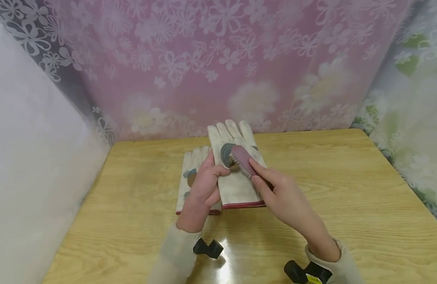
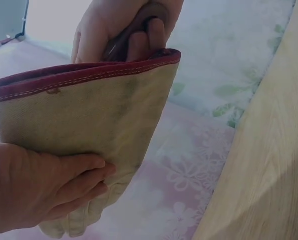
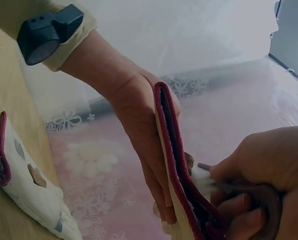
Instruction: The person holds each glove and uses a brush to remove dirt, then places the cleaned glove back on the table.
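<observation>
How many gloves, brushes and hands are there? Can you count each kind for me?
Gloves: 2, one held, one lying on the table
Brush: 1
Hands: 2
Total: 5

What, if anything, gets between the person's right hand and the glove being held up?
Only the brush, which the right hand grips, its bristles turned toward the glove. Nothing else visible stands between them.

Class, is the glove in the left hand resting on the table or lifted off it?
Lifted off: the left hand grips the glove, and the left wrist view shows flowered cloth, not tabletop, behind it.
</observation>
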`<state>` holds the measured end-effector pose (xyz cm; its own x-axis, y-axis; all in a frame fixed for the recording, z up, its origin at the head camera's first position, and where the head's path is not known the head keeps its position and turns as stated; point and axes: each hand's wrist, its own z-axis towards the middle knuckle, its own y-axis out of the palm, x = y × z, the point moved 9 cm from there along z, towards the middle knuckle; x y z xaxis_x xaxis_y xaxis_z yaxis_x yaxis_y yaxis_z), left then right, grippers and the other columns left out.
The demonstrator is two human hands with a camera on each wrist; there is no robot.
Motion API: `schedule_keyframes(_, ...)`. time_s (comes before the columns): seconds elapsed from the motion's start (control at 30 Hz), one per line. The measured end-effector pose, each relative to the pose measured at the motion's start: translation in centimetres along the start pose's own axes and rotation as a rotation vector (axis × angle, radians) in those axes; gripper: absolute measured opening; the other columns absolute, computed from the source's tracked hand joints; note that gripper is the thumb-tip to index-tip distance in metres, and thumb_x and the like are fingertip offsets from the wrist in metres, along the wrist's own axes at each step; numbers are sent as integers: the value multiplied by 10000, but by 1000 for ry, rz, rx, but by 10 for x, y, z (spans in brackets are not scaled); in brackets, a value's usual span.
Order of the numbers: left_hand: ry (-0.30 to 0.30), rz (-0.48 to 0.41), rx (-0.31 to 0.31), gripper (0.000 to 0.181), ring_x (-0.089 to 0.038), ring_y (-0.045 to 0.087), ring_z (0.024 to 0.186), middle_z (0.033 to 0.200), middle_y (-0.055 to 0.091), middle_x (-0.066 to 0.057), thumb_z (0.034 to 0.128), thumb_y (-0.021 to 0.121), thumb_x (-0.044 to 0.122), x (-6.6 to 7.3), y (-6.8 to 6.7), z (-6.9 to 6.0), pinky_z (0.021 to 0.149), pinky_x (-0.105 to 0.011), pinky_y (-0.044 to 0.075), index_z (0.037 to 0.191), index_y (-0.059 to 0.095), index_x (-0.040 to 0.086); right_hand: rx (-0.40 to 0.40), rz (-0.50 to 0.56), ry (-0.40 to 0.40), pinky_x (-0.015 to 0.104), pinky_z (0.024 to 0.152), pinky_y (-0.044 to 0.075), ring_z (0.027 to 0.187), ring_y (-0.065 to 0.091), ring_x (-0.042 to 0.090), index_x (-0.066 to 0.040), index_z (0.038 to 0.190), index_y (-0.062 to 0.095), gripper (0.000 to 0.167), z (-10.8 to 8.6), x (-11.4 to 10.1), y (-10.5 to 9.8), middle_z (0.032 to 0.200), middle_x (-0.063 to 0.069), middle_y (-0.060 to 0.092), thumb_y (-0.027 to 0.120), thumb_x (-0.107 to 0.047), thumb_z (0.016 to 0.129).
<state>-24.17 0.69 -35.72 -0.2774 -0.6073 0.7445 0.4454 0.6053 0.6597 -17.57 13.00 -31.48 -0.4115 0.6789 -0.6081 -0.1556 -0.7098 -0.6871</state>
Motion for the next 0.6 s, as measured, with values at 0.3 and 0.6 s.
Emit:
schedule_keyframes(0.3,-24,13,34,865,-397,162,1480,1639,109,-90,889,266,-162,-3,-3,0,1176,-544,227,1599,19,266,-19,141,34,114,803,462,1146,609,218,-168,1456,512,448,5,11,-6,1345,144,608,568,-172,1011)
schedule_keyframes(0.6,-10,-106,78,892,-298,121,1500,1629,132,-84,853,237,-181,4,-7,0,1215,-479,141,1601,-3,242,-34,-51,-117,207,495,364,562,349,15,-114,1359,615,449,-3,-15,-6,709,-90,490,691,-82,918)
